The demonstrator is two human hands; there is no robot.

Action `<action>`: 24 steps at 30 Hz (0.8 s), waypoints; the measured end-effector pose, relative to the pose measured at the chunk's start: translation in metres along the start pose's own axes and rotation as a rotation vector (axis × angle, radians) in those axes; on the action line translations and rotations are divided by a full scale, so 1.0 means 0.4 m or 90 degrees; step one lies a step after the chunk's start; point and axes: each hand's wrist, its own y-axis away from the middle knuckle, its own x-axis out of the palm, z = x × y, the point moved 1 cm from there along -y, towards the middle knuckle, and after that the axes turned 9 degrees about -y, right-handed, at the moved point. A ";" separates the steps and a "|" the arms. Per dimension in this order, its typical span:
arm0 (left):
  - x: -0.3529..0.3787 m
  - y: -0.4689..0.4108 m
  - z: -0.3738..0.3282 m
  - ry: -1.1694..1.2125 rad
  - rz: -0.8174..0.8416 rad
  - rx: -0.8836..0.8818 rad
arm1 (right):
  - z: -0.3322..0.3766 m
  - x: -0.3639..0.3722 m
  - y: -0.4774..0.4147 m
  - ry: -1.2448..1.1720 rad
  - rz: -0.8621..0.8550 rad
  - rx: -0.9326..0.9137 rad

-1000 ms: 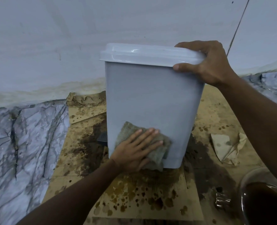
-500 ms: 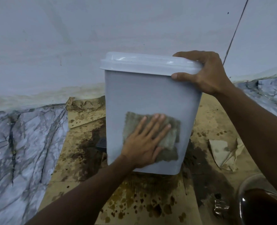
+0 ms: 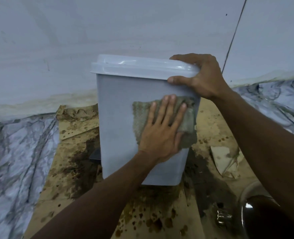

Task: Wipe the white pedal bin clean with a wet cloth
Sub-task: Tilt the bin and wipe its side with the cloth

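The white pedal bin (image 3: 118, 121) stands upright on wet, stained cardboard, lid closed. A grey-green wet cloth (image 3: 141, 116) lies flat against the upper right of its near wall. My left hand (image 3: 161, 131) presses the cloth to the wall with straight, spread fingers. My right hand (image 3: 199, 78) grips the lid's right corner, thumb on the front rim and fingers curled over the top. A dark pedal part (image 3: 94, 156) shows at the bin's lower left.
Stained cardboard (image 3: 73, 169) covers the floor under the bin. Marble-patterned sheeting (image 3: 18, 152) lies left and far right. A torn scrap of paper (image 3: 225, 159) lies to the right. A round vessel of dark water (image 3: 263, 218) sits at the bottom right. A pale wall stands close behind.
My left hand has slid the cloth up and to the right across the bin's near wall, from near the bottom edge to the upper right. My right hand keeps its grip on the lid.
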 end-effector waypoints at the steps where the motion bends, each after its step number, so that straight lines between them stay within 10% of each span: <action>1: 0.007 0.012 -0.023 0.002 0.011 0.045 | -0.001 0.000 0.000 0.000 0.002 0.006; 6: 0.065 0.205 -0.065 -0.063 0.102 0.348 | -0.001 -0.006 0.002 0.003 0.012 0.014; 11: 0.089 0.331 0.031 -0.059 0.109 0.425 | 0.001 -0.007 0.007 0.011 0.014 0.007; 24: -0.010 -0.018 0.131 0.014 -0.036 -0.230 | 0.001 -0.013 0.003 0.020 0.008 0.012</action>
